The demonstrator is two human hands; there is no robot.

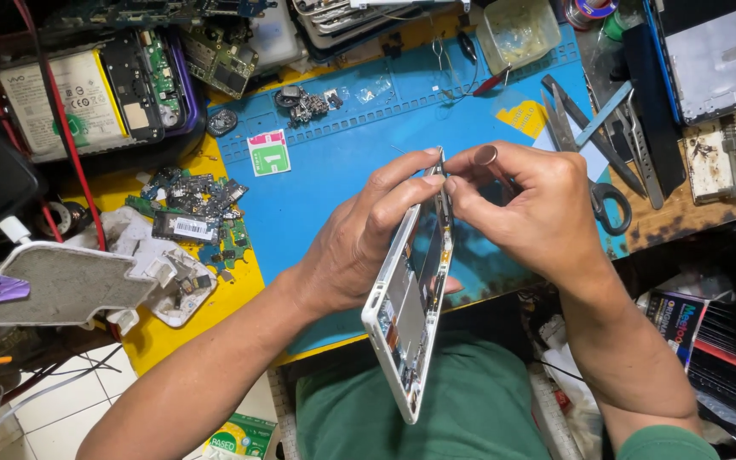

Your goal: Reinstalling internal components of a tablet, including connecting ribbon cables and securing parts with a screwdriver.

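Above the blue mat (334,170), two bare hands hold a white phone frame (411,290) up on its edge. The frame is long and thin, and its open inside, with small metal and dark parts, faces right. Its bottom corner hangs over the person's green lap (436,409).

The left hand (359,238) wraps around the frame from the left side. Its fingers are closed on the top part, and the fingertips (429,166) press at the upper edge. The right hand (530,204) comes in from the right. Its thumb and first finger are pinched together right at the top of the frame, just beside the left fingertips. What they pinch is too small to tell.

On the mat, well away from the hands, lie a small pink and green sticker (268,152) and a little heap of dark screws and bits (304,102). To the left, on the yellow table (240,290), sits a pile of green circuit boards (198,209). An opened phone with a white battery (87,98) lies at the top left. To the right of the hands lie black scissors (611,204) and metal tweezers (641,149). A clear plastic cup (517,32) stands at the top edge of the mat.
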